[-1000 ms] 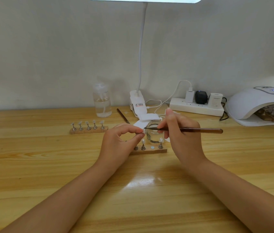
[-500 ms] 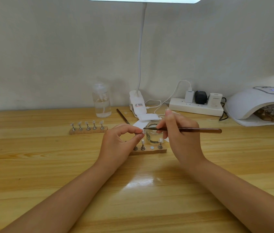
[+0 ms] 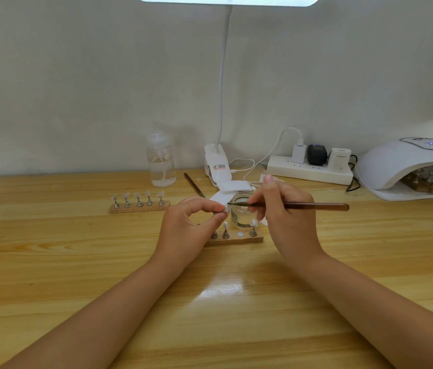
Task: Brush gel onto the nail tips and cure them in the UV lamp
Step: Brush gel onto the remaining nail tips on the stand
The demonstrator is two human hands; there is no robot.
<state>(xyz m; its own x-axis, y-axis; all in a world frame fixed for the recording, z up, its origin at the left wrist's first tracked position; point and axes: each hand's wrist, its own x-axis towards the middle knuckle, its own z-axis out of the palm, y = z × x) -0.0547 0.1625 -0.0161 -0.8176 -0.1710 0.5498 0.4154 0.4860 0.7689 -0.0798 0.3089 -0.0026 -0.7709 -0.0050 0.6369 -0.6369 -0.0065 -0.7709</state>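
Above the near wooden holder (image 3: 232, 239), left hand (image 3: 188, 227) pinching a nail tip (image 3: 226, 208), right hand (image 3: 287, 217) gripping a brush (image 3: 313, 206), bristles touching the tip.

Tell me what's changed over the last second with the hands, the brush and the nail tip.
Very little. The right hand has drawn the brush slightly left, so its tip now sits at the nail tip pinched in the left hand. Both grips are the same; nothing was picked up or let go. The jar, both holders and the UV lamp have not moved.
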